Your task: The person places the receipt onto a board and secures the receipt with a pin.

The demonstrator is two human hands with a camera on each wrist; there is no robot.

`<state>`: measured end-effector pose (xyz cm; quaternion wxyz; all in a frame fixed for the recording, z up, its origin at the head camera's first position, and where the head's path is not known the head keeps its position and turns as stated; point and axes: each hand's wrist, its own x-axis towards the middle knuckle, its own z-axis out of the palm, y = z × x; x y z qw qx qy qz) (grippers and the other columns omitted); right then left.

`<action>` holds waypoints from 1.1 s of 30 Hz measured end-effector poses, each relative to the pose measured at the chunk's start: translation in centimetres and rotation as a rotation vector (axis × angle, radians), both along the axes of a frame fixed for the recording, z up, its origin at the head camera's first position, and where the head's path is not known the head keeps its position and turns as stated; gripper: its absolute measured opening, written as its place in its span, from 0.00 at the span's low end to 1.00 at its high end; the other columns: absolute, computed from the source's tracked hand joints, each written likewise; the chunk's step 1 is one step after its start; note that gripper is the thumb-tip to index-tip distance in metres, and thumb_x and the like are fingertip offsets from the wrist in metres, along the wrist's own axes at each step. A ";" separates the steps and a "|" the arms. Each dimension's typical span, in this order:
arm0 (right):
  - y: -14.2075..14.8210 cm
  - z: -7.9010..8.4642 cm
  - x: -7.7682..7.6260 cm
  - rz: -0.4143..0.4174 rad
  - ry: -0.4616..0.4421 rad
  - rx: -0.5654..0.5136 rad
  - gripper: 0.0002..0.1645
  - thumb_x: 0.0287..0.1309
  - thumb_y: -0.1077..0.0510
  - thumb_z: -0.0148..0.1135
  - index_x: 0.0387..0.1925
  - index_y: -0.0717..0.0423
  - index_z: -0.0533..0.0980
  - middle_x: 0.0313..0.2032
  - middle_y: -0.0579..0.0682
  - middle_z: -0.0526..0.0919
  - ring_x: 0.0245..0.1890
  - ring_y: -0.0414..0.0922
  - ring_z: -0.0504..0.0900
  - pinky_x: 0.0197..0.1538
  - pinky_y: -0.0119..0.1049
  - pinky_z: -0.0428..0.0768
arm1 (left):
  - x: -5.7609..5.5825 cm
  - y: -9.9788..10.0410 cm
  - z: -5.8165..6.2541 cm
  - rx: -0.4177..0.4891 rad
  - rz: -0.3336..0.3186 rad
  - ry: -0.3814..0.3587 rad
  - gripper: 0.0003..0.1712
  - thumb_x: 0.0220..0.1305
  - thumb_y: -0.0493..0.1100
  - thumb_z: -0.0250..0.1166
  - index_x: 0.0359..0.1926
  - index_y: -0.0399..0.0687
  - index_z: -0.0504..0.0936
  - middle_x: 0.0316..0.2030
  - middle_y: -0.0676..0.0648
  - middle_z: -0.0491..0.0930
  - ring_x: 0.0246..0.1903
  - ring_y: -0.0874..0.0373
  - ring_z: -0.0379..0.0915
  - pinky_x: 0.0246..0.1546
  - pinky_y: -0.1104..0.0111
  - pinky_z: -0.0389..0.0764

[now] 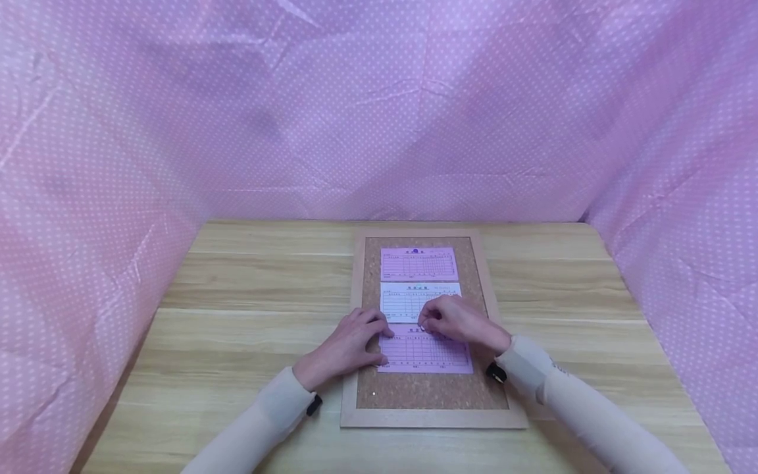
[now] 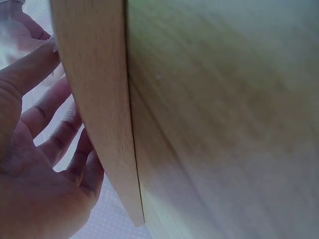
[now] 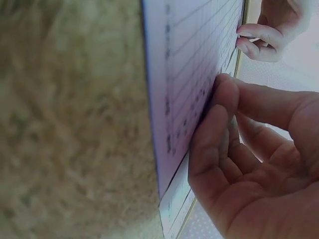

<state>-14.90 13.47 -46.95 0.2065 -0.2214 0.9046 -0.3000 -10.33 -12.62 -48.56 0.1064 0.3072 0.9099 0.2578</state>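
A framed cork board (image 1: 438,392) lies on the table with three printed form slips on it in a column. The upper pink slip (image 1: 393,266) has a purple pin (image 1: 416,251) at its top edge, and a white slip (image 1: 393,304) lies below it. My right hand (image 1: 456,319) pinches a small pale pin, mostly hidden by the fingertips, at the top edge of the lower pink slip (image 1: 414,355). My left hand (image 1: 349,342) rests across the board's left frame, its fingertips and thumb on that slip's left edge. In the right wrist view, the right thumb and forefinger meet close against the slip.
The wooden table (image 1: 254,289) extends around the board on both sides. Pink dotted cloth (image 1: 379,131) hangs behind the table and along its sides. A tiny white spot (image 1: 374,394) shows on the cork at lower left.
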 end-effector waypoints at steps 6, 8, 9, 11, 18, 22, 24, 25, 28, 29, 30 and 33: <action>-0.1 0.0 0.0 0.001 0.002 0.005 0.04 0.61 0.61 0.69 0.34 0.50 0.86 0.26 0.39 0.82 0.25 0.37 0.76 0.29 0.32 0.72 | 0.0 0.0 0.0 0.004 -0.002 0.007 0.22 0.55 0.48 0.80 0.49 0.48 0.86 0.51 0.50 0.77 0.56 0.49 0.69 0.59 0.53 0.72; -0.1 0.0 0.0 0.004 0.023 0.016 0.03 0.61 0.61 0.68 0.33 0.50 0.86 0.26 0.39 0.82 0.25 0.37 0.76 0.29 0.32 0.72 | 0.0 0.0 0.0 0.005 -0.003 0.008 0.22 0.55 0.48 0.80 0.49 0.48 0.86 0.51 0.50 0.77 0.56 0.49 0.69 0.59 0.53 0.72; -0.1 0.0 0.0 0.001 0.031 0.025 0.03 0.61 0.60 0.68 0.33 0.50 0.86 0.26 0.39 0.82 0.25 0.37 0.76 0.30 0.32 0.72 | -0.1 0.0 0.0 0.007 -0.003 0.007 0.22 0.55 0.48 0.80 0.49 0.48 0.86 0.51 0.50 0.77 0.56 0.49 0.69 0.58 0.52 0.72; 0.0 0.0 0.0 -0.001 0.044 0.040 0.03 0.61 0.59 0.68 0.32 0.50 0.86 0.26 0.38 0.81 0.25 0.37 0.75 0.30 0.32 0.72 | -0.1 0.0 0.0 0.007 -0.003 0.007 0.22 0.55 0.48 0.80 0.49 0.48 0.86 0.51 0.50 0.77 0.56 0.49 0.69 0.59 0.52 0.72; 0.2 -0.4 -0.2 -0.009 0.013 0.020 0.03 0.61 0.58 0.70 0.32 0.52 0.86 0.25 0.39 0.82 0.24 0.37 0.75 0.29 0.32 0.72 | -0.2 0.0 -0.3 -0.007 -0.001 -0.001 0.22 0.55 0.48 0.80 0.50 0.48 0.86 0.51 0.50 0.76 0.57 0.49 0.69 0.59 0.52 0.71; 0.3 -0.5 -0.3 -0.016 -0.005 -0.003 0.03 0.61 0.58 0.70 0.32 0.53 0.86 0.25 0.39 0.82 0.24 0.37 0.76 0.29 0.31 0.72 | -0.2 -0.1 -0.2 -0.007 0.005 -0.019 0.22 0.56 0.47 0.80 0.50 0.48 0.86 0.52 0.50 0.76 0.56 0.50 0.68 0.58 0.53 0.71; 0.3 -0.4 -0.3 -0.022 -0.010 -0.004 0.03 0.61 0.58 0.70 0.32 0.53 0.86 0.25 0.39 0.82 0.24 0.37 0.76 0.28 0.31 0.72 | -0.2 -0.1 -0.2 -0.013 0.006 -0.022 0.21 0.57 0.47 0.79 0.51 0.49 0.86 0.52 0.51 0.76 0.55 0.51 0.68 0.58 0.54 0.71; 0.3 -0.4 -0.3 -0.027 -0.015 -0.002 0.03 0.60 0.58 0.70 0.32 0.53 0.86 0.25 0.39 0.82 0.23 0.38 0.76 0.28 0.31 0.73 | -0.1 -0.1 -0.2 -0.012 0.007 -0.025 0.21 0.57 0.48 0.79 0.51 0.49 0.86 0.52 0.51 0.76 0.55 0.51 0.68 0.58 0.54 0.71; 0.2 -0.4 -0.3 -0.046 -0.028 0.010 0.03 0.60 0.58 0.70 0.32 0.53 0.86 0.25 0.40 0.82 0.23 0.38 0.76 0.28 0.31 0.73 | -0.1 -0.1 -0.3 -0.014 0.007 -0.023 0.21 0.57 0.48 0.80 0.51 0.49 0.86 0.52 0.51 0.76 0.55 0.52 0.68 0.58 0.54 0.71; 0.1 -0.4 -0.2 -0.051 -0.033 0.013 0.03 0.61 0.58 0.70 0.32 0.53 0.86 0.25 0.40 0.82 0.23 0.38 0.76 0.28 0.31 0.73 | -0.1 -0.1 -0.3 -0.012 0.006 -0.023 0.21 0.57 0.48 0.80 0.51 0.49 0.86 0.52 0.51 0.76 0.55 0.52 0.68 0.58 0.54 0.71; 0.1 -0.4 -0.2 -0.060 -0.043 0.015 0.03 0.61 0.58 0.70 0.32 0.52 0.86 0.25 0.40 0.82 0.23 0.38 0.76 0.27 0.31 0.72 | -0.1 -0.1 -0.3 -0.009 0.006 -0.023 0.21 0.57 0.48 0.80 0.50 0.49 0.86 0.52 0.51 0.76 0.55 0.52 0.68 0.58 0.54 0.71; -0.1 -0.5 -0.2 -0.081 -0.059 0.030 0.03 0.62 0.58 0.70 0.32 0.52 0.85 0.25 0.41 0.81 0.23 0.39 0.77 0.27 0.31 0.72 | -0.1 -0.1 -0.3 -0.001 0.003 -0.017 0.22 0.56 0.47 0.80 0.50 0.49 0.86 0.52 0.50 0.77 0.55 0.51 0.69 0.58 0.53 0.71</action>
